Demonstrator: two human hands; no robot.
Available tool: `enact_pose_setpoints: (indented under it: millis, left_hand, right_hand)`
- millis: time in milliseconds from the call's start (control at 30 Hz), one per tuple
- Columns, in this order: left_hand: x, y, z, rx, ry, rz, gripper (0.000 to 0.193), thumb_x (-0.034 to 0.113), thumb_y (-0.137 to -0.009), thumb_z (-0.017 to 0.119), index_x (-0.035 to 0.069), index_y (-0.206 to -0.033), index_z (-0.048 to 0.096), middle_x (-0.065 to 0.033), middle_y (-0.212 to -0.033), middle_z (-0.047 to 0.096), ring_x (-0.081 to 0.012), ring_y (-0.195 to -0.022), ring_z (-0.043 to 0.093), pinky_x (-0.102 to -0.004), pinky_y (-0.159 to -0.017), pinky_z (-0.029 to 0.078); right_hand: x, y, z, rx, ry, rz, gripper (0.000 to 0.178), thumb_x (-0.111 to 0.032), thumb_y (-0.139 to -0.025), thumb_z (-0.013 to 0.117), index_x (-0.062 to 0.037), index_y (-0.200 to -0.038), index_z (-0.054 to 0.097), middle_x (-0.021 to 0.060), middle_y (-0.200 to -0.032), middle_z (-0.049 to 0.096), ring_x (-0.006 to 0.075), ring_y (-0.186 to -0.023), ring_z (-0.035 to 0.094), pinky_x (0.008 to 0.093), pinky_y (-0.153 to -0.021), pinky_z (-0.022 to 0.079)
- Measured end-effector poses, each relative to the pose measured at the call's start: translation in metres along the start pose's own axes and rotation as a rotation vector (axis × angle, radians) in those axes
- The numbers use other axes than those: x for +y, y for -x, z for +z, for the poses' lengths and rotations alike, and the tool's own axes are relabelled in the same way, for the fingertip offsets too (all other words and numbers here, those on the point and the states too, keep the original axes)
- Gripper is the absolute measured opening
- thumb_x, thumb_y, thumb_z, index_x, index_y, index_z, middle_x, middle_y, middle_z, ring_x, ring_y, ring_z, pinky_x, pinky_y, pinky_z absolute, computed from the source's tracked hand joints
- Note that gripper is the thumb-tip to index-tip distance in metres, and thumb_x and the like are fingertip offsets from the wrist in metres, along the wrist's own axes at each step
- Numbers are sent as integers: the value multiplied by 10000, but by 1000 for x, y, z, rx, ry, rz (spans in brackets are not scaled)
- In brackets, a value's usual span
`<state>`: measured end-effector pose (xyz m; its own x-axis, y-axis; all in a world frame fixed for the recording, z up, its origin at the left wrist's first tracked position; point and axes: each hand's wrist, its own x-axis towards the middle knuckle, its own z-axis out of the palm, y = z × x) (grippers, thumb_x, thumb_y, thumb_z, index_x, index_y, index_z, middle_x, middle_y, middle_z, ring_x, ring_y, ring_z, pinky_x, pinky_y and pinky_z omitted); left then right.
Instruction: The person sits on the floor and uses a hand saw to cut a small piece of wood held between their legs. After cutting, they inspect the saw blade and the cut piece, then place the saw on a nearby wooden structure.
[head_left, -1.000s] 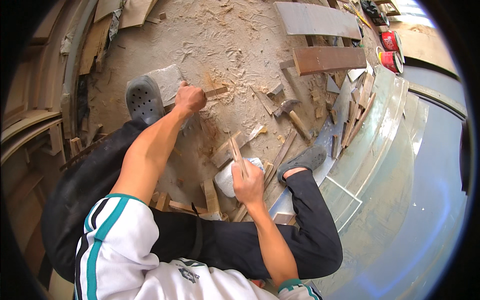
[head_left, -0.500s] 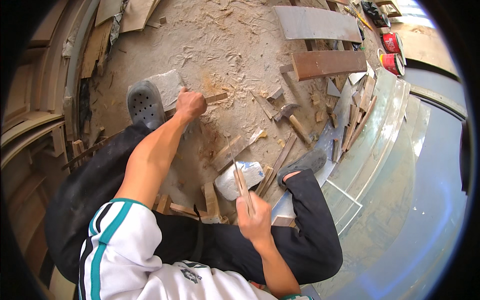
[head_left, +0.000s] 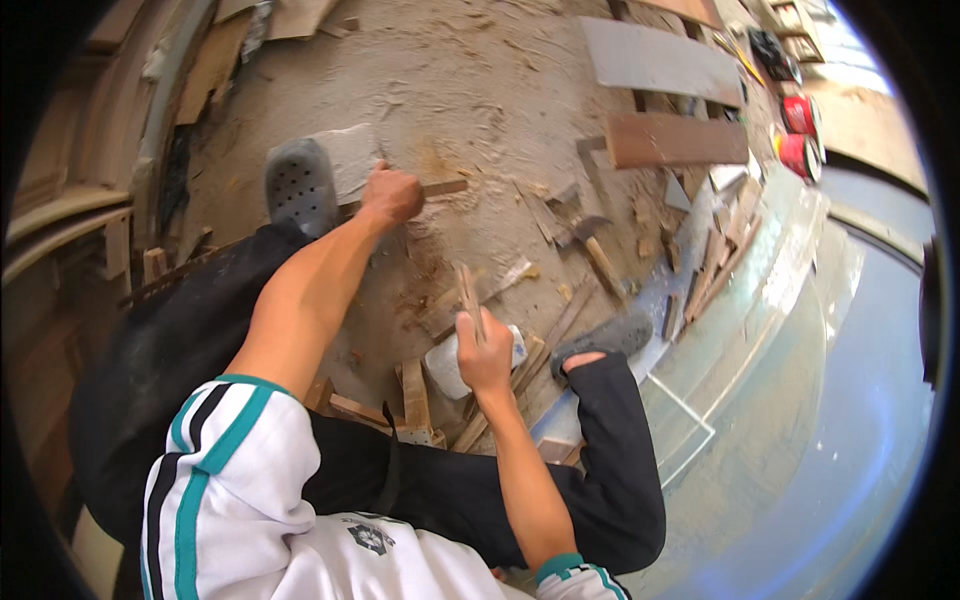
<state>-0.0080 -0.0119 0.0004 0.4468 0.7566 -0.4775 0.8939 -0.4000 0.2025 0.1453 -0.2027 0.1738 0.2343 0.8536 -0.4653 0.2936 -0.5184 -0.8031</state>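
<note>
Head view | on my feed, left hand clenched on a wooden strip, left of the hammer | right hand grasping a wooden handle, below and left of that hammer

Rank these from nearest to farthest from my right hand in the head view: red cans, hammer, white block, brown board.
From your right hand:
1. White block, partly hidden behind the hand.
2. Hammer, on the floor, to the right.
3. Brown board, beyond the hammer, farther up.
4. Red cans, toward the upper right edge.
</note>
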Motion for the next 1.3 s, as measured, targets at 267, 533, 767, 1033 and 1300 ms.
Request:
enact_pose_setpoints:
  millis: [267, 533, 767, 1033, 1300]
  left_hand:
    - [5, 1, -8, -5, 20, -31, 247, 185, -814, 546, 71, -687, 726, -175, -760, 708, -289, -735, 690, -391, -973, 369]
    - [-3, -4, -2, 7, 45, -42, 246, 185, -816, 554, 59, -684, 719, -190, -735, 697, -325, -695, 679, -433, -1007, 376]
    - [-2, -2, 5, -37, 16, -60, 241, 193, -810, 553, 74, -689, 724, -186, -739, 700, -323, -707, 682, -441, -1019, 373]
    - [2, 3, -6, -13, 41, -25, 246, 190, -814, 554, 66, -684, 722, -184, -768, 706, -303, -734, 685, -417, -959, 381]
    - [4, 0, -11, 37, 61, -17, 252, 203, -817, 559, 65, -687, 724, -183, -751, 702, -297, -715, 682, -401, -936, 386]
  right_hand:
    - [5, 36, -12, -6, 31, 2, 220, -174, -927, 561, -2, -791, 577, 199, -623, 522, 288, -529, 543, 364, -525, 424]
    - [-4, 100, -32, 60, 6, -48, 272, -175, -941, 546, -1, -732, 537, 132, -582, 478, 233, -507, 478, 383, -515, 373]
    - [-8, 54, -10, 88, -4, -31, 261, -185, -930, 555, 8, -756, 570, 189, -607, 515, 266, -525, 521, 389, -529, 395]
    - [13, 27, -5, 7, 15, 79, 214, -163, -912, 562, 21, -812, 607, 197, -624, 546, 215, -554, 555, 349, -554, 447]
    - [34, 44, 0, 62, 14, -28, 221, -160, -928, 553, -16, -760, 564, 112, -596, 482, 191, -525, 472, 337, -514, 370]
